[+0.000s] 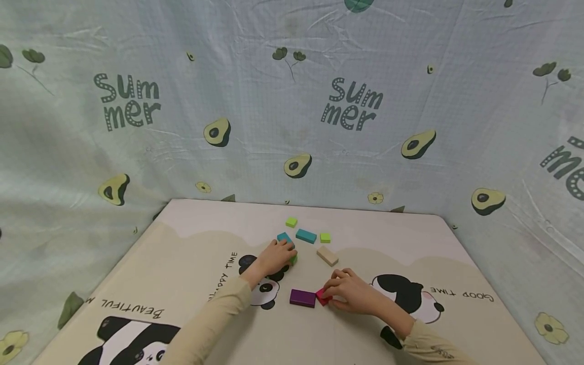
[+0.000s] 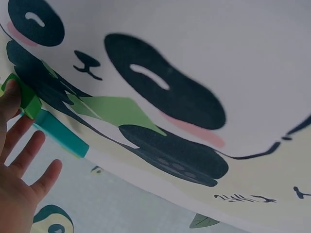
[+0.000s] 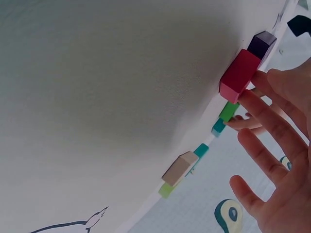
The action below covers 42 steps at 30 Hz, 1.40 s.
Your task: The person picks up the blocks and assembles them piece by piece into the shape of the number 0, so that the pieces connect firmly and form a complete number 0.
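Head view: wooden blocks lie on a panda-printed worktop (image 1: 292,337) before a pale sheet (image 1: 255,86) printed with avocados. Left hand (image 1: 275,257) reaches to the middle; its fingers pinch a green block (image 1: 294,260), partly hidden by them, with a teal block (image 1: 284,237) just past the fingertips. Right hand (image 1: 350,294), nearer the front, has thumb and forefinger bent about a red block (image 1: 322,297), whose left end meets or nearly meets a dark purple block (image 1: 302,298). Behind, a beige block (image 1: 327,256) lies slanted; farther back, a second teal block (image 1: 306,235) sits between two lime cubes (image 1: 291,222) (image 1: 325,238), one behind to its left, one to its right. Left wrist view: thumb lies on the green block, the gap closed down to its width; the other visible fingers are spread, holding nothing. The teal block runs on from the green one, seemingly touching. Right wrist view: fingertips lie against the side of the red block, a small opening filled by it; the two outermost fingers stand apart, free. Purple block stands at the red one's far end; exact contact cannot be told.
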Tool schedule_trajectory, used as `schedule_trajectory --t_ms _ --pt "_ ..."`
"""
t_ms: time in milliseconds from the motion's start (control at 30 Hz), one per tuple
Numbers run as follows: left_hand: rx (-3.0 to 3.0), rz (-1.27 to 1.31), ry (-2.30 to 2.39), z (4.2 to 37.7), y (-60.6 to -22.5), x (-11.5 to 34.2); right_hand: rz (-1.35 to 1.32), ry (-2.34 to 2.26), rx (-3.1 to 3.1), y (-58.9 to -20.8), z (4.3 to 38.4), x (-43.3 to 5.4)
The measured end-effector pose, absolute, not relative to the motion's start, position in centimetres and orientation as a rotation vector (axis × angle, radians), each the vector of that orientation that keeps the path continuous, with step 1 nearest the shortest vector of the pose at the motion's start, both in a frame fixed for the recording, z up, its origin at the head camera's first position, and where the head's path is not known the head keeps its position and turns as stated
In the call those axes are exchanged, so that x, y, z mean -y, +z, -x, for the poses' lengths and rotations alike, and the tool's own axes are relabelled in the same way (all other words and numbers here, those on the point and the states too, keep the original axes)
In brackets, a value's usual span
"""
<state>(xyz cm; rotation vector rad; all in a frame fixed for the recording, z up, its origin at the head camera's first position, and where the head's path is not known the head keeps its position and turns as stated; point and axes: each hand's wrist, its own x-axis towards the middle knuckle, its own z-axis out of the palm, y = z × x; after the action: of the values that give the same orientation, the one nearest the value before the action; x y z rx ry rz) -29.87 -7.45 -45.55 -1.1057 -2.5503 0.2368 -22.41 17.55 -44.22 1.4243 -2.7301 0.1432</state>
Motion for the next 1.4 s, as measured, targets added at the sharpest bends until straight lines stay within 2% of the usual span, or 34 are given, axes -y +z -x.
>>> schedule_trajectory --t_ms 700,1400 --pt "2.487 1.183 0.324 28.7 -44.9 8.6 -1.431 0.110 2.701 -44.4 22.3 -17.6" --pt "2.490 1.320 0.283 25.9 -43.4 9.3 -1.422 0.123 2.710 -44.4 22.3 -17.7"
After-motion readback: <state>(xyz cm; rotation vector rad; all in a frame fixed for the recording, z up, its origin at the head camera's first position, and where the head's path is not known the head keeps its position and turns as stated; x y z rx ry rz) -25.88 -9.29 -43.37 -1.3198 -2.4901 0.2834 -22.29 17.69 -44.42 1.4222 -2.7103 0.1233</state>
